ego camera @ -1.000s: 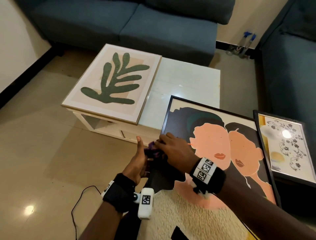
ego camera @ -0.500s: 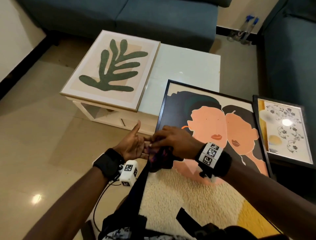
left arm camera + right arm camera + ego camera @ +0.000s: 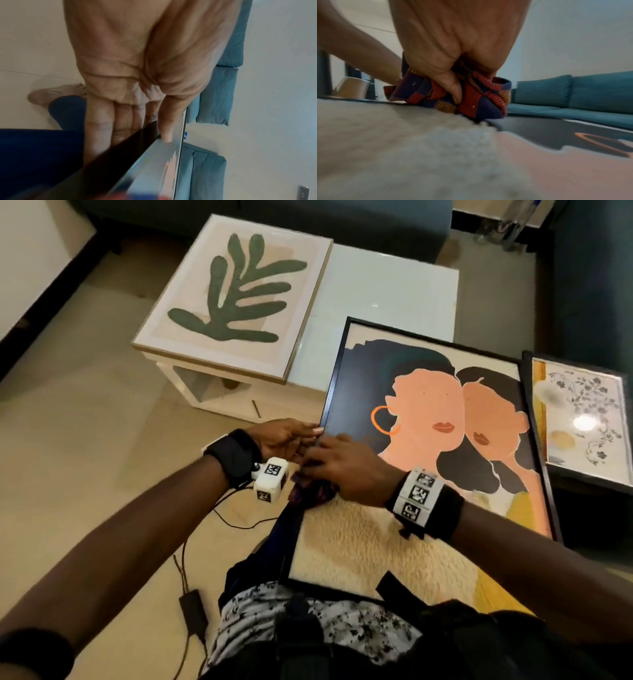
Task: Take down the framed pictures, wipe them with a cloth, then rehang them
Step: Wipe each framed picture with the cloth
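The portrait picture (image 3: 445, 440) lies face up across the person's lap, its top edge toward the table (image 3: 376, 289). At its nine o'clock edge the right hand (image 3: 346, 470) clenches a striped cloth (image 3: 471, 97) against the glass. The left hand (image 3: 281, 436) grasps that edge, thumb on the glass and straight fingers beneath. The leaf picture (image 3: 233, 299) lies on the table at eleven o'clock.
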